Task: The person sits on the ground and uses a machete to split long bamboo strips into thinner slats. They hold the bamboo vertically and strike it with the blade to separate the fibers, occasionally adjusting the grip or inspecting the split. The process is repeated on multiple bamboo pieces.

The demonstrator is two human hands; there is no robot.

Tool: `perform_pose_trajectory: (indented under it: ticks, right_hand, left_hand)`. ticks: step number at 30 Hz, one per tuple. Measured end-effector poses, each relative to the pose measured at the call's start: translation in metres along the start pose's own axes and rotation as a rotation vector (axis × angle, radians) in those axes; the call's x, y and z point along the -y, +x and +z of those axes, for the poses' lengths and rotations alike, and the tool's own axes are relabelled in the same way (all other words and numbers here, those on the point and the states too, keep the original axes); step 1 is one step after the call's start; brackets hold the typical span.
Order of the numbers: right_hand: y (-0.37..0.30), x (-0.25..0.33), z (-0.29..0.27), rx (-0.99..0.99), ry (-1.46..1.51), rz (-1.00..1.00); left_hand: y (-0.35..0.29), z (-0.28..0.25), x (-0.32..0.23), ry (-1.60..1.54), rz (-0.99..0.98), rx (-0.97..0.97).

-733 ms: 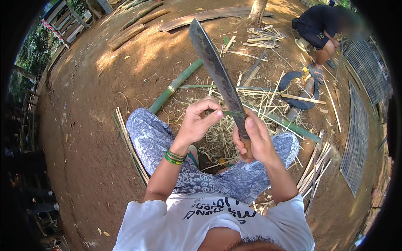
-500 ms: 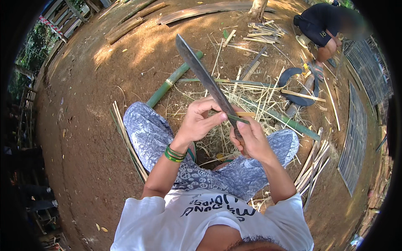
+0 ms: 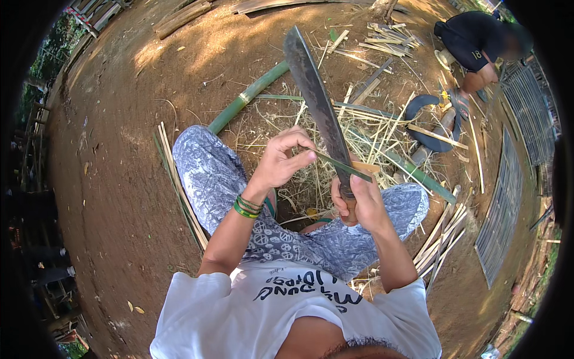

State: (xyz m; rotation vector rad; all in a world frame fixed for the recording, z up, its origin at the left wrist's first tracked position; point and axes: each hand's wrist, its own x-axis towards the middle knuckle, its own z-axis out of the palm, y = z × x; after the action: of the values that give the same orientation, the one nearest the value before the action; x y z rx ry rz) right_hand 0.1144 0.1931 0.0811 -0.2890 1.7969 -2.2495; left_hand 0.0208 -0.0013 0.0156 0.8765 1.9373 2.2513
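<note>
1. Bamboo strip (image 3: 342,165) across machete (image 3: 317,87) blade, pale sliver (image 3: 366,167) beyond; splitting seems under way.
2. Left hand (image 3: 281,160): fingers pinching strip, farther from blade than moments ago.
3. Right hand (image 3: 366,203): fingers clasping machete handle; blade now steeper.

A co-worker (image 3: 469,39) bends low near a grey slatted panel (image 3: 531,116); brown logs (image 3: 182,19) lie at upper left.

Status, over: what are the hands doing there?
Right hand gripping machete. Left hand pinching green strip, which crosses the machete. Pale shavings scattered below.
</note>
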Motion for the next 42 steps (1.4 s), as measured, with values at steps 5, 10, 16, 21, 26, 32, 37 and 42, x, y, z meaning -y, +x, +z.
perform_pose_trajectory:
  ticks: [5, 10, 16, 21, 26, 32, 37, 42]
  right_hand:
    - [0.004, -0.004, -0.001, 0.017, -0.068, 0.108]
    - [0.012, -0.017, 0.004, -0.010, -0.033, 0.078]
    - [0.012, -0.013, 0.011, 0.000, -0.051, -0.007]
    - [0.010, -0.020, 0.007, 0.015, -0.048, 0.032]
    - [0.017, -0.026, 0.007, 0.012, -0.076, 0.116]
    - [0.026, -0.042, 0.000, 0.030, -0.158, 0.116]
    - [0.028, -0.038, 0.006, -0.064, -0.123, 0.177]
    - [0.024, -0.039, 0.006, -0.052, -0.101, 0.110]
  left_hand:
    - [0.001, 0.003, 0.000, -0.026, -0.029, 0.092]
    - [0.002, 0.001, -0.002, 0.072, 0.007, 0.093]
    - [-0.009, -0.021, 0.027, -0.060, -0.069, -0.071]
    - [-0.005, -0.023, 0.029, -0.049, -0.063, -0.033]
    - [-0.005, -0.018, 0.025, -0.037, -0.064, -0.001]
    - [-0.004, -0.018, 0.025, -0.024, -0.103, 0.029]
    - [0.001, -0.019, 0.018, 0.076, -0.032, 0.003]
    - [-0.005, -0.035, 0.046, 0.052, -0.088, -0.037]
